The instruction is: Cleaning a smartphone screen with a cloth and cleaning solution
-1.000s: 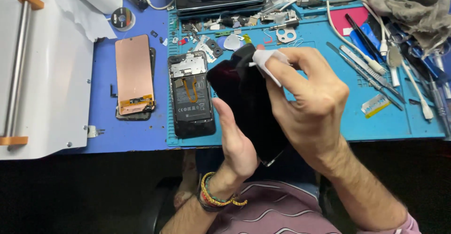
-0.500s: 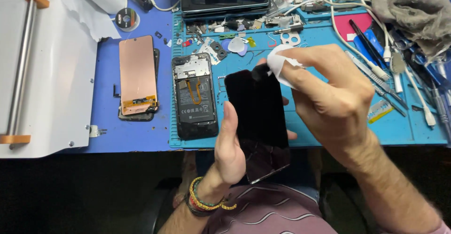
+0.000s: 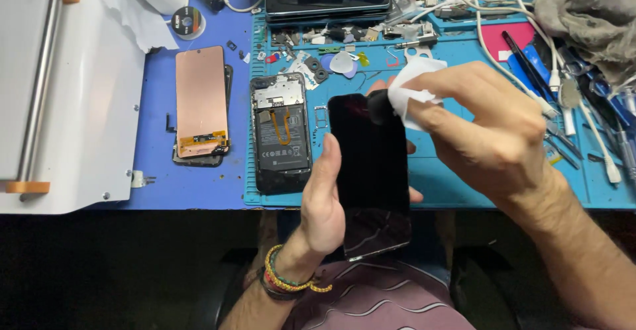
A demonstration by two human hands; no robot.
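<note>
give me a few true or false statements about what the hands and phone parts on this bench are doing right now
1. The left hand grips the black glass phone screen by its edge. True.
2. The right hand holds a metal screwdriver. False: it pinches a small white wipe against the screen's top.
3. The opened phone body with its exposed battery lies on the blue work mat. True.
4. The copper-backed display panel lies right of the opened phone. False: it lies to its left.

left hand [image 3: 324,204]: grip closed, thumb up | right hand [image 3: 490,135]: fingertips pinched, palm down
</note>
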